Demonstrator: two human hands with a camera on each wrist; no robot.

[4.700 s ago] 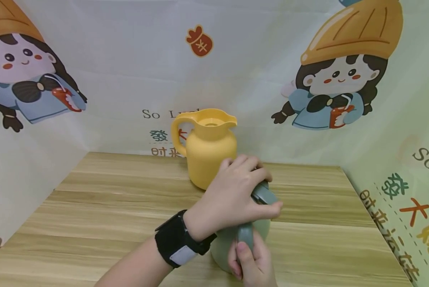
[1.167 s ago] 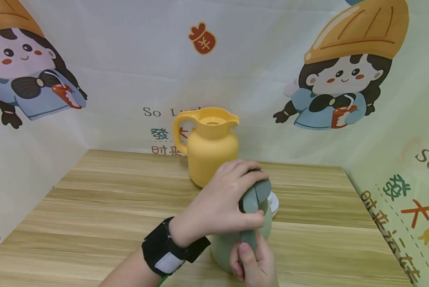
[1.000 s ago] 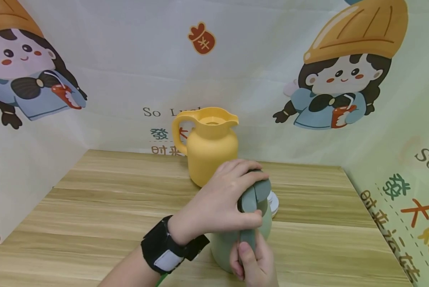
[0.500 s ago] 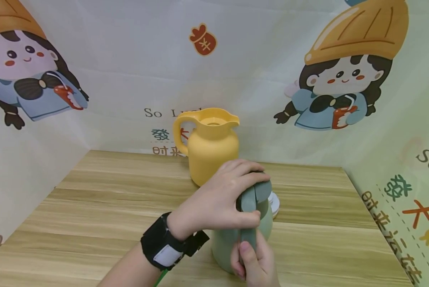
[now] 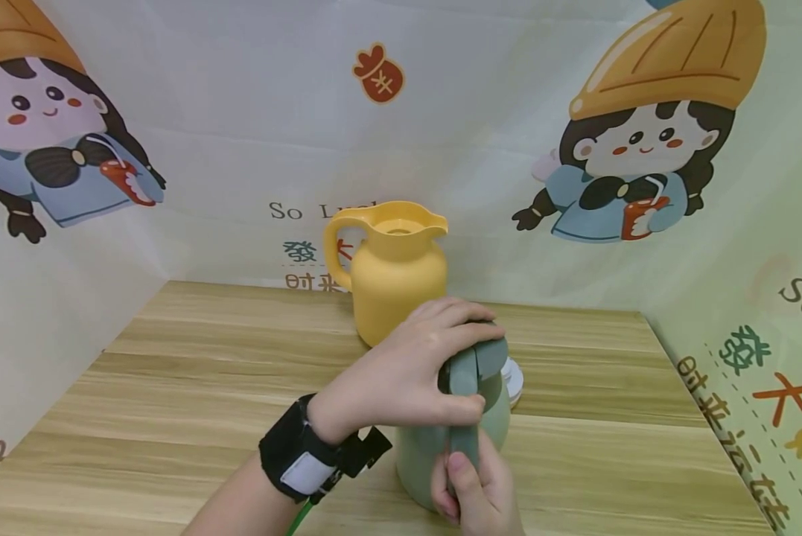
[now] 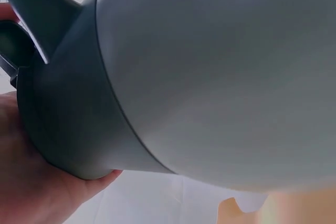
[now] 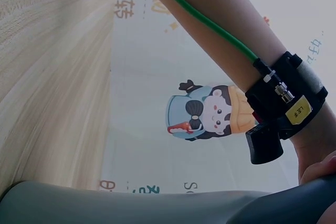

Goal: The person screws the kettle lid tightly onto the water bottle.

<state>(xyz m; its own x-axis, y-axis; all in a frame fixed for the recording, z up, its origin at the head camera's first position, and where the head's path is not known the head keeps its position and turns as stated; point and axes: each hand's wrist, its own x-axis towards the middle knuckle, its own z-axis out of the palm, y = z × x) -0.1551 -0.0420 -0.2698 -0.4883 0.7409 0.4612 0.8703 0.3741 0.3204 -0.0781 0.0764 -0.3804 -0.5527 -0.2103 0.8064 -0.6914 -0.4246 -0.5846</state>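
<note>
A pale green thermos jug (image 5: pixel 417 469) with a dark green top (image 5: pixel 491 357) and handle stands on the table in the head view. My left hand (image 5: pixel 421 365) lies over that top, its fingers curled across the far side and the thumb on the near side. Below it, my right hand (image 5: pixel 477 484) grips the handle (image 5: pixel 464 443), thumb along it. In the left wrist view the jug's body (image 6: pixel 220 77) fills most of the picture, and my left hand (image 6: pixel 37 177) cups the dark green collar (image 6: pixel 73 98). The right wrist view shows the jug's side (image 7: pixel 131 205) along the bottom.
Behind the jug stands a yellow jug (image 5: pixel 397 290), its handle to the left. A white round piece (image 5: pixel 512 382) lies just right of the green jug, partly hidden. A printed cloth (image 5: pixel 240 134) walls the wooden table (image 5: pixel 206 357). A green cable (image 7: pixel 210 24) runs along the left forearm.
Since the oldest frame, my left hand has turned the dark green top into line with the handle, and the white piece has come into view. Lately the left wrist has shifted slightly left.
</note>
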